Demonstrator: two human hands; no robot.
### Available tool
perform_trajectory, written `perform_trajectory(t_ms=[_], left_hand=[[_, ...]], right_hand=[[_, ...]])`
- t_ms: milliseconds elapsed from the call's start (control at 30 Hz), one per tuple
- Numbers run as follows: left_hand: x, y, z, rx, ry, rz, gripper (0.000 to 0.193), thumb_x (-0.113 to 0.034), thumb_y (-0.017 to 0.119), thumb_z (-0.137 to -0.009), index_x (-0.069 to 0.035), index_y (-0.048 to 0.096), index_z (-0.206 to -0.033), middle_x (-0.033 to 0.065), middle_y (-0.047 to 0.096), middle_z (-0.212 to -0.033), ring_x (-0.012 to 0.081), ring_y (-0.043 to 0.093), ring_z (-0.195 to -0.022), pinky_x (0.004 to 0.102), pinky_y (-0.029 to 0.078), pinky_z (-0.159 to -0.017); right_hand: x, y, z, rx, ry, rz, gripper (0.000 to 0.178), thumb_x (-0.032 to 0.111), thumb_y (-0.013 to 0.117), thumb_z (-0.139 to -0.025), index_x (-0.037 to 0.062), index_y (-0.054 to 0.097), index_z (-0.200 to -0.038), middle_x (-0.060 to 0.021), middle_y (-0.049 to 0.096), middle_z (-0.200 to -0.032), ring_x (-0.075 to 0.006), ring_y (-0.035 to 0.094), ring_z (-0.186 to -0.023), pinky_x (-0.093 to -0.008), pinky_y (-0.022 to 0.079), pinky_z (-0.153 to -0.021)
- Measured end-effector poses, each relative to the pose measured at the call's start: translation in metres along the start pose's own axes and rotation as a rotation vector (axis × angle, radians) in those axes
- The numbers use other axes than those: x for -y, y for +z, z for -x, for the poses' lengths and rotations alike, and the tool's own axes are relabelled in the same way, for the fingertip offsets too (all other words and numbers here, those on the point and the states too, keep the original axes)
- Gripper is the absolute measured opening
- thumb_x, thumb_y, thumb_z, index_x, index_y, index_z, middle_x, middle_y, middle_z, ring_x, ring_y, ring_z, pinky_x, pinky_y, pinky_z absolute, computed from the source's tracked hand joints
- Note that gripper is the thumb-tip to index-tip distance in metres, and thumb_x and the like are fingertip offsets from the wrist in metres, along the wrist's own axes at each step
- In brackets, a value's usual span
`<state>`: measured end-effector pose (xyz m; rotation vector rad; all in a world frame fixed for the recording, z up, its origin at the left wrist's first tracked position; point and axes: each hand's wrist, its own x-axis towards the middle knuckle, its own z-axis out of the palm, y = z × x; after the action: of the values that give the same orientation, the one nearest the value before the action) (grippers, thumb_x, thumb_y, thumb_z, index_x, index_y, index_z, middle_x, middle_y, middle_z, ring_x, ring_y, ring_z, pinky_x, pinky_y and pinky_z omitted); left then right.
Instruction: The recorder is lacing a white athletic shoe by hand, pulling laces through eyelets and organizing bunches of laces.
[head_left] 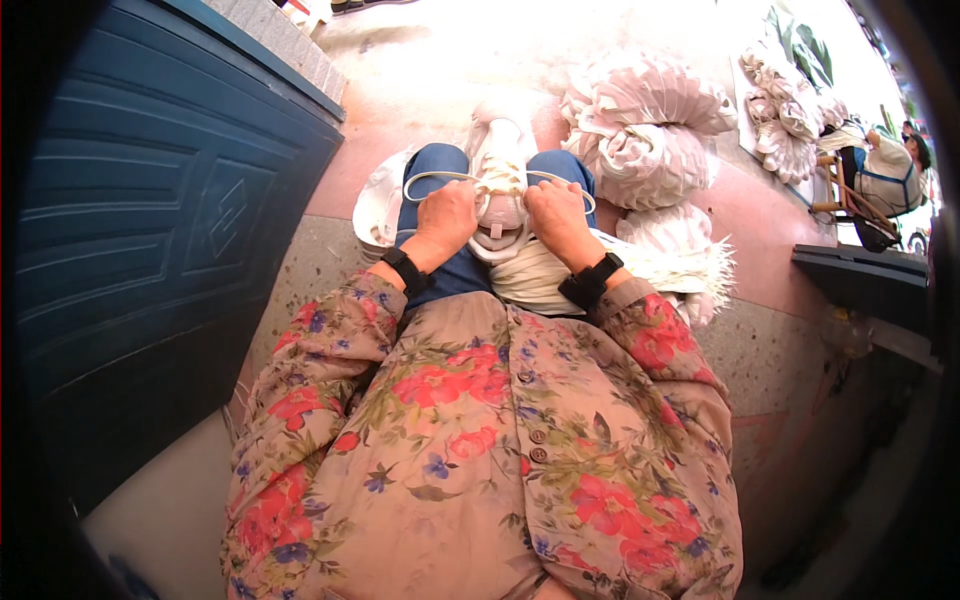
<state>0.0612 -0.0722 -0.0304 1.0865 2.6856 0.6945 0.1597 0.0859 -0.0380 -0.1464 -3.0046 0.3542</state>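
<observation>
A white sneaker point(497, 150) rests between my knees, its toe pointing away from me and its tongue point(502, 212) toward me. A cream shoelace point(424, 176) runs through its upper eyelets and loops out on both sides. My left hand point(447, 217) is closed on the lace at the shoe's left edge. On the other side my right hand point(560, 220) grips the lace too, knuckles up. The fingertips of both hands are partly hidden. A thick bundle of cream laces point(535, 280) lies across my right thigh and spreads out to the right.
Another white shoe point(375, 205) is beside my left knee. Piled pale shoe uppers point(650, 150) stand to the right, with more stacks point(785, 110) farther off. A blue panelled door point(170, 200) fills the left side. At far right a person point(890, 175) sits on a chair.
</observation>
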Motion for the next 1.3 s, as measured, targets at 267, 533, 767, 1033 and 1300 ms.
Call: perform_trajectory(t_ms=[267,533,767,1033,1300], left_hand=[[-0.004,0.0,-0.001,0.082,0.093,-0.061,0.013,-0.012,0.045,-0.078,-0.002,0.053,-0.073,0.0178,0.056,-0.074,0.0354,0.057,-0.067,0.0428,0.046,-0.06],[-0.013,-0.009,0.009,0.08,-0.026,-0.065,0.019,-0.02,0.048,-0.079,-0.002,0.054,-0.076,0.0175,0.057,-0.074,0.0346,0.058,-0.069,0.0422,0.047,-0.06],[0.01,0.0,0.006,0.055,-0.021,-0.124,0.016,-0.019,0.049,-0.081,-0.004,0.054,-0.077,0.0149,0.056,-0.076,0.0345,0.057,-0.061,0.0428,0.047,-0.055],[-0.019,-0.022,0.001,-0.008,0.388,-0.418,0.003,-0.006,0.054,-0.066,-0.007,0.054,-0.069,0.0086,0.049,-0.083,0.0242,0.054,-0.067,0.0315,0.048,-0.049],[-0.009,-0.011,-0.007,0.032,0.436,-0.145,0.004,-0.007,0.057,-0.068,-0.003,0.058,-0.069,0.0075,0.054,-0.073,0.0204,0.056,-0.061,0.0254,0.044,-0.047]], right_hand=[[0.0,-0.003,0.0,0.041,0.005,-0.001,0.007,0.008,0.051,-0.069,0.008,0.057,-0.072,-0.0062,0.056,-0.073,-0.0234,0.053,-0.079,-0.0394,0.035,-0.07],[0.002,-0.008,0.006,-0.023,0.014,-0.053,0.007,0.011,0.052,-0.07,0.0069,0.057,-0.074,-0.0082,0.056,-0.075,-0.0245,0.052,-0.081,-0.0401,0.035,-0.07],[0.002,0.003,0.007,-0.106,0.018,-0.184,0.008,0.01,0.054,-0.069,0.0072,0.056,-0.076,-0.0099,0.055,-0.076,-0.0243,0.05,-0.084,-0.034,0.037,-0.068],[0.013,-0.017,-0.006,0.099,-0.214,0.179,0.006,0.011,0.054,-0.066,0.0116,0.06,-0.069,-0.0061,0.055,-0.077,-0.0209,0.05,-0.083,-0.0315,0.036,-0.069],[0.004,-0.005,-0.008,-0.094,-0.19,-0.047,0.007,0.012,0.058,-0.065,0.0107,0.062,-0.071,-0.0054,0.051,-0.074,-0.0223,0.049,-0.078,-0.0344,0.036,-0.065]])
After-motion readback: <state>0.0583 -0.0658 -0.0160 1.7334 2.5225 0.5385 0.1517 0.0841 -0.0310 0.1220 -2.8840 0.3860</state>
